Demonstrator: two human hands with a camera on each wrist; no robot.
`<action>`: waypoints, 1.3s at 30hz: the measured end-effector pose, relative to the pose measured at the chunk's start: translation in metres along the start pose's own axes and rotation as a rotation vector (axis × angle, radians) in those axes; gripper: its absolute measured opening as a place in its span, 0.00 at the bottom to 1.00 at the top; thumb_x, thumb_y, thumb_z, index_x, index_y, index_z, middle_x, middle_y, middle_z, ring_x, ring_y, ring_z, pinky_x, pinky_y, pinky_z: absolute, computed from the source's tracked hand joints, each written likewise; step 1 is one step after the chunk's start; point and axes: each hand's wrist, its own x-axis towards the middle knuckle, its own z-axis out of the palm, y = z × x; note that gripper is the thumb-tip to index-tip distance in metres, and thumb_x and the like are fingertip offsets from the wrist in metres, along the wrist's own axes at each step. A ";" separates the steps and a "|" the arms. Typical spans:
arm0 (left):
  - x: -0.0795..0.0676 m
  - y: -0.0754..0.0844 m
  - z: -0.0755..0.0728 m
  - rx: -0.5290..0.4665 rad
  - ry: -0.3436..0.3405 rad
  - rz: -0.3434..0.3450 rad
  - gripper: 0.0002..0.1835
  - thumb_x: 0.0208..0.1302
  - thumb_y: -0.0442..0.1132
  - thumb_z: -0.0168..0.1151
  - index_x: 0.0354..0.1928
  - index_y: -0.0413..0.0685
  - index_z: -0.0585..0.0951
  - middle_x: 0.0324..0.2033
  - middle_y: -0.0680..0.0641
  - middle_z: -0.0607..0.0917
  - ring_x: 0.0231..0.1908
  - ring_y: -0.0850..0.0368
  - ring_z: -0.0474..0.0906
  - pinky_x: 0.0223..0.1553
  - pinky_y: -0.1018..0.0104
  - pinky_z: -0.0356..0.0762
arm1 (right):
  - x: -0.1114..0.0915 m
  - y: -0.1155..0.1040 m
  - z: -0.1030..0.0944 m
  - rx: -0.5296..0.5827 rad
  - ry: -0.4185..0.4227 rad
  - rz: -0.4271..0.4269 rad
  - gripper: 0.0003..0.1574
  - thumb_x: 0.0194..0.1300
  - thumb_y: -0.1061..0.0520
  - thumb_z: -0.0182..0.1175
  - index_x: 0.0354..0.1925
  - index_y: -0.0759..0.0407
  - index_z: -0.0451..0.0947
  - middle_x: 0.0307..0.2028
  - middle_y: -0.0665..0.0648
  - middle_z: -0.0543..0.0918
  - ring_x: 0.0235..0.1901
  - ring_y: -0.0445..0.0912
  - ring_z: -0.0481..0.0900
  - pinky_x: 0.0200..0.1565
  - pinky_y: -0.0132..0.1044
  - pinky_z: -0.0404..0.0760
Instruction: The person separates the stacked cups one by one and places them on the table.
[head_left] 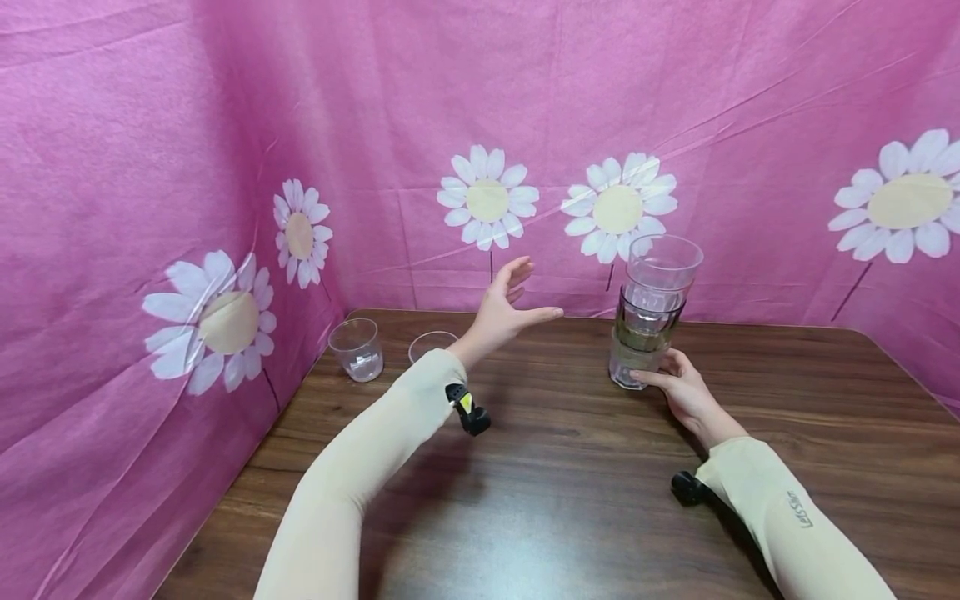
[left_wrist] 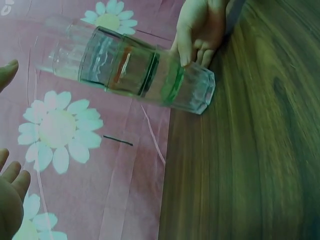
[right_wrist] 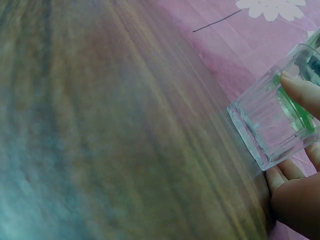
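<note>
A tall stack of nested glasses (head_left: 647, 337) stands upright on the table, right of centre in the head view. A clear faceted glass (right_wrist: 262, 122) forms its base, a greenish glass (head_left: 637, 333) sits in the middle, and a clear cup (head_left: 666, 265) is on top. My right hand (head_left: 686, 396) grips the bottom glass low down, thumb on the near side and fingers around the other. To the left of the stack, my left hand (head_left: 504, 315) is raised with nothing in it, its thumb spread from the fingers. The left wrist view catches only some of its fingers (left_wrist: 19, 182).
A clear cup (head_left: 357, 354) stands near the table's back left corner. Beside it another clear cup (head_left: 422, 340) is partly hidden by my left wrist. A pink cloth (head_left: 390, 108) with white daisies hangs behind the brown wooden table (head_left: 540, 475) and along its sides.
</note>
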 end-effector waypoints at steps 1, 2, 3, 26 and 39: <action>0.002 0.001 0.003 -0.003 -0.006 -0.001 0.49 0.52 0.32 0.77 0.73 0.38 0.59 0.69 0.40 0.68 0.69 0.47 0.63 0.68 0.68 0.64 | 0.000 0.000 0.000 -0.003 0.000 -0.003 0.31 0.62 0.72 0.63 0.52 0.46 0.63 0.42 0.37 0.79 0.45 0.33 0.74 0.47 0.21 0.74; 0.004 0.001 0.006 -0.005 -0.012 -0.001 0.49 0.52 0.33 0.77 0.73 0.38 0.59 0.69 0.40 0.68 0.70 0.47 0.63 0.68 0.69 0.64 | 0.000 0.000 0.000 -0.001 -0.001 -0.004 0.31 0.62 0.72 0.63 0.52 0.46 0.63 0.42 0.38 0.79 0.45 0.33 0.74 0.47 0.21 0.74; 0.006 0.002 0.009 -0.006 -0.017 -0.004 0.50 0.52 0.33 0.78 0.73 0.38 0.59 0.69 0.40 0.68 0.70 0.47 0.63 0.67 0.70 0.64 | 0.000 0.001 -0.001 0.005 0.002 -0.005 0.31 0.62 0.72 0.63 0.52 0.47 0.63 0.41 0.38 0.79 0.45 0.33 0.74 0.47 0.21 0.74; 0.036 0.030 0.068 -0.054 -0.065 -0.030 0.52 0.52 0.35 0.78 0.76 0.45 0.58 0.70 0.44 0.68 0.68 0.56 0.66 0.66 0.70 0.66 | -0.001 -0.001 0.000 0.003 0.002 -0.002 0.32 0.61 0.72 0.65 0.52 0.46 0.63 0.41 0.37 0.79 0.45 0.32 0.74 0.47 0.22 0.73; 0.052 0.039 0.099 -0.086 -0.071 -0.037 0.50 0.52 0.35 0.78 0.75 0.43 0.59 0.69 0.46 0.69 0.67 0.58 0.66 0.65 0.75 0.65 | 0.000 -0.001 0.000 0.005 -0.010 0.000 0.31 0.62 0.73 0.63 0.52 0.47 0.62 0.41 0.38 0.80 0.44 0.33 0.75 0.46 0.22 0.74</action>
